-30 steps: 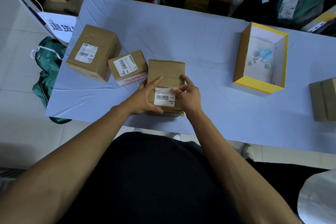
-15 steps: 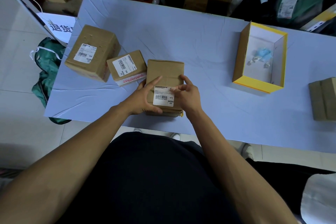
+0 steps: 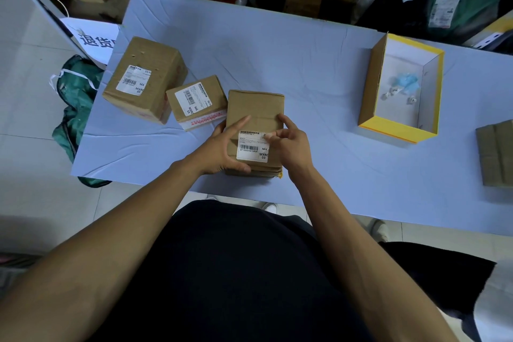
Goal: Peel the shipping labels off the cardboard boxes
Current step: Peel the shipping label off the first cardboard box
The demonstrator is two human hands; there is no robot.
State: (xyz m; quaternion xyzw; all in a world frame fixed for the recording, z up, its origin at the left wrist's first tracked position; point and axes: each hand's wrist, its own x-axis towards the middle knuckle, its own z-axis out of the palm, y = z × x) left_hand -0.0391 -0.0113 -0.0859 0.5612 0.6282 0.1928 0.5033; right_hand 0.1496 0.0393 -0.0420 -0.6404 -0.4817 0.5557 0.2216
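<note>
A flat cardboard box (image 3: 255, 108) lies near the table's front edge, with a white shipping label (image 3: 251, 147) on its near half. My left hand (image 3: 222, 147) grips the box's left side, thumb under the near edge. My right hand (image 3: 291, 141) pinches the label's upper right corner, which looks slightly lifted. Two more labelled boxes sit to the left: a small one (image 3: 206, 91) with its label (image 3: 190, 98), and a taller one (image 3: 155, 64) with its label (image 3: 133, 80).
An open yellow-edged box (image 3: 399, 128) with small scraps inside stands at the right. Another brown box (image 3: 497, 153) sits at the far right edge. The blue table cover (image 3: 277, 58) spreads behind. Bags and parcels crowd the back; a green bag (image 3: 75, 97) lies on the floor at left.
My right thumb and forefinger have closed on the label's upper right corner, which has begun to lift. The left hand and the box have stayed put.
</note>
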